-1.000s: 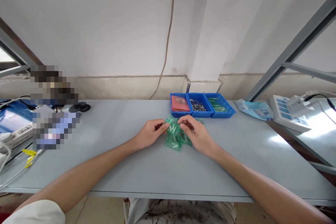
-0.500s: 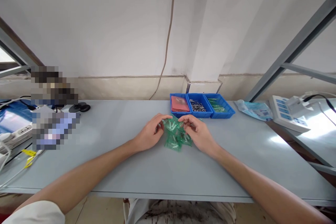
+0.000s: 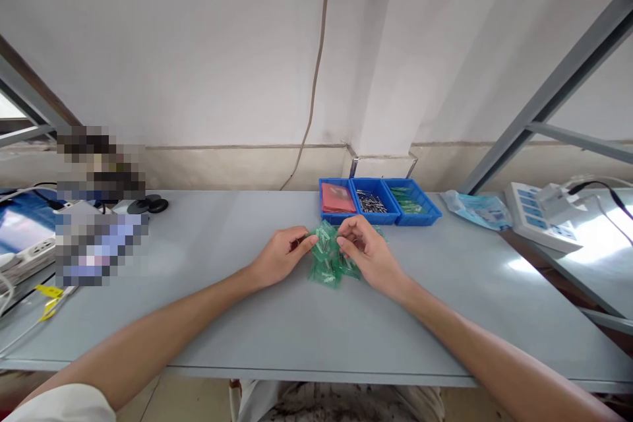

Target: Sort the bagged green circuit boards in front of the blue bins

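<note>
Green bag (image 3: pixel 324 239): between both hands, slender pieces inside
Left hand (image 3: pixel 277 257): pinching its nine-o'clock edge
Right hand (image 3: pixel 368 254): pinching its three-o'clock edge
Left blue tray (image 3: pixel 336 217), past twelve o'clock: red packets (image 3: pixel 337 198)
Middle blue tray (image 3: pixel 374 218), past one: metal pieces (image 3: pixel 370 202)
Right blue tray (image 3: pixel 419 219), two o'clock: green packets (image 3: pixel 408 201)

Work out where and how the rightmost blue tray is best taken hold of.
Best, probably, by the right wall of the rightmost tray, from above and the right: that side stands apart from the pale blue packet, while its left side sits against the middle tray. The raised, straight wall should suit a pinch across its rim.
</note>
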The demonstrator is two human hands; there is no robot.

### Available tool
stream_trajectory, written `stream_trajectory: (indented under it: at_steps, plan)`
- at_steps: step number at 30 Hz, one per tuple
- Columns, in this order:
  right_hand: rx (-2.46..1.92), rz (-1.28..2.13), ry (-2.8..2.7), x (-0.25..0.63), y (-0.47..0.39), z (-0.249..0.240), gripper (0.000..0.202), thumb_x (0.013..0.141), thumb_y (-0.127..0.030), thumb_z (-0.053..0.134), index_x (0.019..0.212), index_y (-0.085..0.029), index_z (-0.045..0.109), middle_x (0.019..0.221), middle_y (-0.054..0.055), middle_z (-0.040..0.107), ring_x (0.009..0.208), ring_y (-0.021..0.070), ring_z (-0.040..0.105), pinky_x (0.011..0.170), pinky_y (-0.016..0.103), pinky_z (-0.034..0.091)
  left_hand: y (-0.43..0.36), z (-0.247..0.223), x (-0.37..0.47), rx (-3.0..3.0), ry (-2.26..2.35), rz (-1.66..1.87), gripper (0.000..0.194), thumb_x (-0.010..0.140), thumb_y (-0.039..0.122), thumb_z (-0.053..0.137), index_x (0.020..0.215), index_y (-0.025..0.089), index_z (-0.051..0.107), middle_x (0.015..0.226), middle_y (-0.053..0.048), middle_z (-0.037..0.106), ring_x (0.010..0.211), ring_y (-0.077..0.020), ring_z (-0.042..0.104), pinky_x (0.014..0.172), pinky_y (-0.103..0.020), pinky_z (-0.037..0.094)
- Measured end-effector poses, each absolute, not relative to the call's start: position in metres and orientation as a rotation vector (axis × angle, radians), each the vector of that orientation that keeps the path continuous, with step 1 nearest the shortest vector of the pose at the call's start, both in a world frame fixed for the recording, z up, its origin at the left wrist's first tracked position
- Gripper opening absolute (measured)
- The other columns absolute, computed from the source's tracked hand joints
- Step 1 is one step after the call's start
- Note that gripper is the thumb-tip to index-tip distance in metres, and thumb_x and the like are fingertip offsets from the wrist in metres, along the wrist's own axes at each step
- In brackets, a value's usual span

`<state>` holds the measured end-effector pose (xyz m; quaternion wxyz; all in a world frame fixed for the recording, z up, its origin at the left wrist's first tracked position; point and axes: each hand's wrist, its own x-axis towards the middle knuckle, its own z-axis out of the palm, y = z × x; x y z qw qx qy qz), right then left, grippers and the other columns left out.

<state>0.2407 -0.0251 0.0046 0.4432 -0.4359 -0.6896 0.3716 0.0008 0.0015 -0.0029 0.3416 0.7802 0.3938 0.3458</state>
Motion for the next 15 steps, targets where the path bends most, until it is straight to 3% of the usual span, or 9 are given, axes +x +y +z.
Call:
stream_trajectory:
  at_steps: [7,10,13,15]
  plan:
    - [-1.083,0.802,-1.855,0.244,-0.026,0.009,0.018,0.104,-0.029,0.05,0.1,-0.027,0.068,0.1,0.004,0.065,0.082,0.0192,0.061,0.072,0.032,0.052,0.003,-0.003,0.0,2.001,0.945,0.858,0.046,0.109,0.05,0.046,0.079,0.017,0.058,0.076,0.001,0.058,0.072,-0.014,0.051,0.067,-0.026,0.039]
    - [-1.114,0.676,-1.811,0.259,-0.015,0.021,0.013,0.098,-0.027,0.059,0.106,-0.026,0.069,0.107,0.005,0.069,0.092,0.0217,0.065,0.082,0.036,0.055,0.001,-0.001,-0.001,2.04,0.939,0.859,0.037,0.11,0.047,0.045,0.105,0.02,0.07,0.092,-0.002,0.065,0.081,-0.0164,0.058,0.072,-0.028,0.045]
    - [-1.152,0.555,-1.694,0.293,0.008,0.046,0.023,0.091,-0.024,0.063,0.112,-0.025,0.072,0.11,0.006,0.072,0.1,0.0246,0.068,0.087,0.04,0.057,-0.001,0.0,-0.002,2.158,0.905,0.827,0.033,0.11,0.045,0.047,0.127,0.026,0.069,0.113,-0.007,0.067,0.095,-0.0199,0.062,0.077,-0.03,0.051]
    - [-1.216,0.407,-1.588,0.323,0.028,0.064,0.023,0.086,-0.023,0.067,0.108,-0.024,0.074,0.105,0.006,0.074,0.096,0.0246,0.069,0.089,0.04,0.056,-0.003,-0.001,-0.002,2.3,0.839,0.787,0.033,0.109,0.041,0.05,0.135,0.029,0.067,0.128,-0.009,0.064,0.111,-0.023,0.06,0.091,-0.035,0.053]
